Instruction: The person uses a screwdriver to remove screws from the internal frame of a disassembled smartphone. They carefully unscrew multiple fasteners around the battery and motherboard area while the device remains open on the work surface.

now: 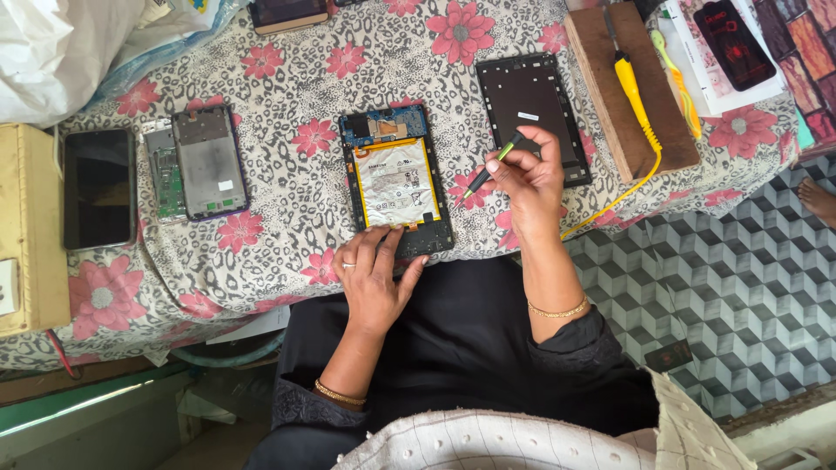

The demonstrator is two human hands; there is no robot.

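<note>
the left hand point(374, 274) lies flat, fingers spread, on the lower edge of the opened black tablet with silver battery point(397, 181) on the flowered cloth point(287, 70). the right hand point(527, 178) pinches a slim black-and-green screwdriver point(493, 164), tip just beside the tablet's right edge.

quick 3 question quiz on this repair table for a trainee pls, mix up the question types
1. True or false: the left hand rests on the bottom edge of the opened black tablet with the silver battery.
2. What does the right hand hold?
3. The yellow-handled soldering iron lies on: A) wooden board, B) floral cloth, C) tiled floor.

Key: 1 true; 2 a slim black and green screwdriver; 3 A.
</note>
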